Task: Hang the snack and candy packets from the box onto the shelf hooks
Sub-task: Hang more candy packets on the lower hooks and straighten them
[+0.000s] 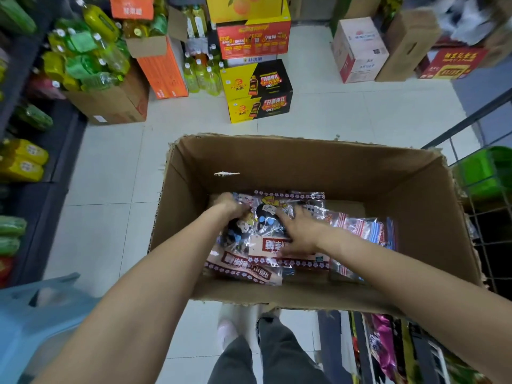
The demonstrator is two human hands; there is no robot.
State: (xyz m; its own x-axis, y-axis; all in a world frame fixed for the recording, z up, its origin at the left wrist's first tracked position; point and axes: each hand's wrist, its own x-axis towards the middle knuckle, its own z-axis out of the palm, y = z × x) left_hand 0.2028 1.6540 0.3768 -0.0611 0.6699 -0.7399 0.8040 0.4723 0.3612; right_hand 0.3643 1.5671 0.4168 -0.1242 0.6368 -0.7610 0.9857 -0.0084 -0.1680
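Note:
An open cardboard box (304, 162) stands in front of me with several clear candy packets in its bottom. The top packet (266, 217) shows cartoon faces and a maroon flowered border. My left hand (230, 206) reaches in at the packet's far left corner, its fingers curled on the plastic. My right hand (302, 231) lies flat on the same packet with fingers spread. More maroon-labelled packets (243, 268) lie underneath, and red, white and blue packets (365, 231) sit to the right. Hanging snack packets (385, 342) show on the shelf at the lower right.
Stacked drink cartons (257, 87) and bottled drinks (202, 76) stand on the tiled floor beyond the box. A shelf with bottles (25, 162) runs along the left. A blue plastic stool (41, 314) is at lower left, a wire rack (487, 217) and green basket (487, 170) at right.

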